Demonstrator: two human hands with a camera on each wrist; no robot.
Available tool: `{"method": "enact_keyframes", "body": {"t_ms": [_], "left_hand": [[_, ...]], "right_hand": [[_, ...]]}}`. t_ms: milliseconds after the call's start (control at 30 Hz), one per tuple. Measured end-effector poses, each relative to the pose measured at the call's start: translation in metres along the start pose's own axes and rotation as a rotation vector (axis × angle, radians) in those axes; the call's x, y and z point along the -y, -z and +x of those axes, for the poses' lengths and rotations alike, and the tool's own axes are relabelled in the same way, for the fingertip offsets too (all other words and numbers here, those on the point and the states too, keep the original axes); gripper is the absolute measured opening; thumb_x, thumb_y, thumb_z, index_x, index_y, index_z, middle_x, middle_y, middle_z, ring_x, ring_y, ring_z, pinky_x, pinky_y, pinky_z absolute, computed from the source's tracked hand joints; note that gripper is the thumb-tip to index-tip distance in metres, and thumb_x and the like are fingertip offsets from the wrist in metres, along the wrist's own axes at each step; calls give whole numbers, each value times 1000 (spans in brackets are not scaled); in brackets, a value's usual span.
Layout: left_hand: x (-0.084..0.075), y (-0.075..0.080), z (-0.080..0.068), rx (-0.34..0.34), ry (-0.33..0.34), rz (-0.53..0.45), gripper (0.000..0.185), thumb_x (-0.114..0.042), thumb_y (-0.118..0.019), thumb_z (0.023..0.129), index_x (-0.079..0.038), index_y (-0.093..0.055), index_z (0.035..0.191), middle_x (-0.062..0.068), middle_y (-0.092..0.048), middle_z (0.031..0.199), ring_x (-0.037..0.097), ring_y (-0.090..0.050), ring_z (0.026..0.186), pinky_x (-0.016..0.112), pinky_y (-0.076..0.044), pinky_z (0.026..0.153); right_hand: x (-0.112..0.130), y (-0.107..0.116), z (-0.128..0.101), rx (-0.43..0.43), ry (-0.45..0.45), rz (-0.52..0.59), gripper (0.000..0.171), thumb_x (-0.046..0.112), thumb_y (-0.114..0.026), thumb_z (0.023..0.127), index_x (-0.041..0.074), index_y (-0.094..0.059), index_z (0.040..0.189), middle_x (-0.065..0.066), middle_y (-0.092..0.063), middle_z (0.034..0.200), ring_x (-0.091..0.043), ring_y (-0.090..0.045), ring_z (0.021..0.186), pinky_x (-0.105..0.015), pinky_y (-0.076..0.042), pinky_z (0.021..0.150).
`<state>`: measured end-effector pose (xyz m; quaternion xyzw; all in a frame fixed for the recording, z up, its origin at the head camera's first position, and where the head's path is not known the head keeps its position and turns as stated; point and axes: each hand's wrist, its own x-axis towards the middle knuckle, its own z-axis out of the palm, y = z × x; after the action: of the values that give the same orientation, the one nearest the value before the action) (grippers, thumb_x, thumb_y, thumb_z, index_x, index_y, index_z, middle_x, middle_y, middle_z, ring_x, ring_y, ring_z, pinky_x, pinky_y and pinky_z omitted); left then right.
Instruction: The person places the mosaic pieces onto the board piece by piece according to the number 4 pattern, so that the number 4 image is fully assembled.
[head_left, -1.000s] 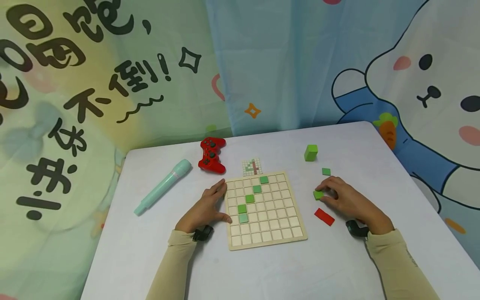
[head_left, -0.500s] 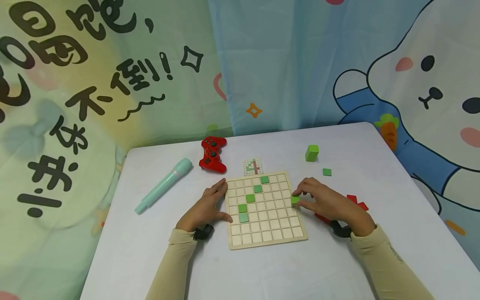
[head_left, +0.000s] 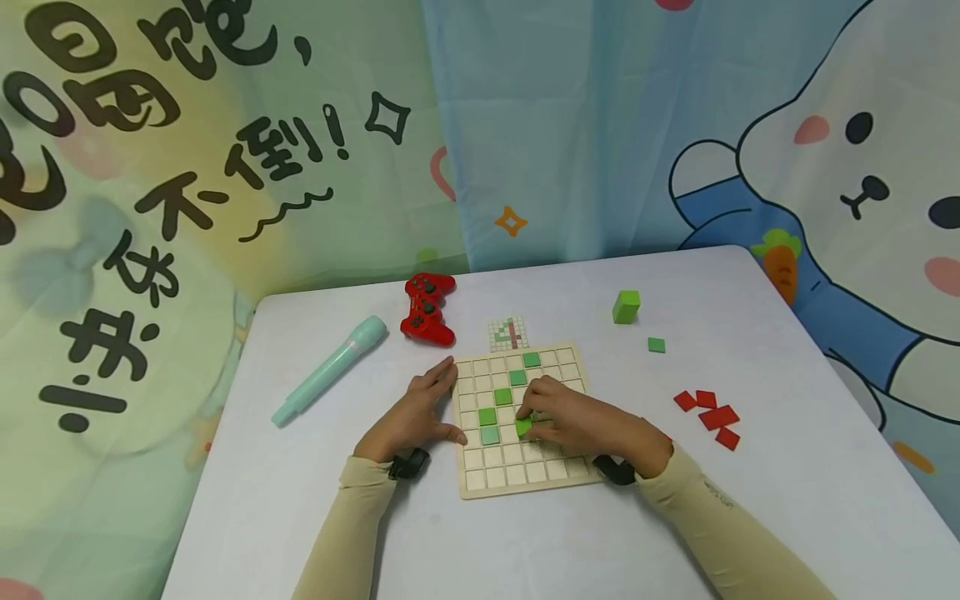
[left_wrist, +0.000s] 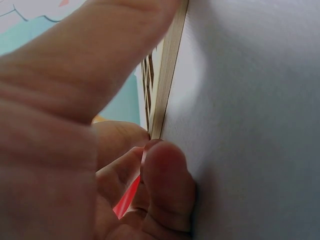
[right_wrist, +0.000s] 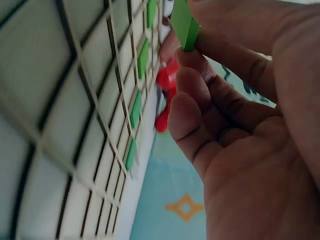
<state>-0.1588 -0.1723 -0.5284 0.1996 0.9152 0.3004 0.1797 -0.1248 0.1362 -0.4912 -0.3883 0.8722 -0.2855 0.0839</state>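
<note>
A wooden grid board (head_left: 543,481) lies on the white table, with several green tiles (head_left: 487,417) set in a diagonal line. My right hand (head_left: 558,417) hovers over the board's middle and pinches a green tile (head_left: 523,427) (right_wrist: 184,22) between thumb and fingers, just above the cells. My left hand (head_left: 420,412) rests on the table with its fingers pressed against the board's left edge (left_wrist: 167,75). A small pattern card (head_left: 508,333) lies just behind the board.
A red game controller (head_left: 426,308) and a mint toy microphone (head_left: 330,371) lie at the back left. A green cube (head_left: 625,306), a loose green tile (head_left: 656,344) and several red tiles (head_left: 708,412) sit to the right. A cartoon curtain hangs behind.
My right hand carried the green tile from the table at the right leftward across the board to its middle. The red tiles it covered now show. The left hand stayed put.
</note>
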Motion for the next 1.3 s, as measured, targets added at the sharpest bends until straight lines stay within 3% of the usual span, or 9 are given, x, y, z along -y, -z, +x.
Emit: {"method": "enact_keyframes", "body": {"t_ms": [233,533,733,933,1133,1300], "left_hand": [[-3,2,-1,5,2,12,120,-37,-98,74,-10,-29,169,3,-17,182,35,-38,151,48,-44,123],[-2,1,0,0,3,5,120,-36,-98,74,-9,-29,169,3,-17,182,36,-36,154,48,-43,124],[-2,1,0,2,1,10,120,-37,-97,74,-10,-29,169,3,-17,182,36,-37,154,48,-44,123],[-3,3,0,1,4,13,120,-36,-98,74,-9,-29,169,4,-17,182,37,-37,153,49,-44,123],[-2,3,-1,0,-4,13,120,-36,-97,74,-9,-29,169,5,-17,182,37,-38,153,49,-44,123],[-1,1,0,8,-13,11,120,-37,-97,75,-11,-28,169,4,-16,182,37,-37,153,49,-43,123]], "right_hand": [[3,-16,12,52,16,-74,13,17,-76,99,12,-75,111,1,-64,114,-13,-57,107,-30,-56,94],[1,-25,16,19,65,-102,16,20,-80,97,13,-70,107,-1,-61,111,-12,-54,102,-27,-56,89],[1,-26,18,6,51,-132,18,24,-81,95,15,-70,105,1,-62,107,-11,-55,99,-28,-55,89],[1,-27,22,-14,56,-158,22,30,-83,92,16,-68,101,1,-62,100,-11,-53,89,-28,-51,81],[3,-26,23,15,-7,-160,23,33,-83,92,17,-70,103,0,-63,102,-11,-55,90,-28,-52,82],[2,-18,17,56,-95,-47,25,34,-74,101,16,-72,119,3,-68,116,-10,-60,103,-33,-55,95]]}}
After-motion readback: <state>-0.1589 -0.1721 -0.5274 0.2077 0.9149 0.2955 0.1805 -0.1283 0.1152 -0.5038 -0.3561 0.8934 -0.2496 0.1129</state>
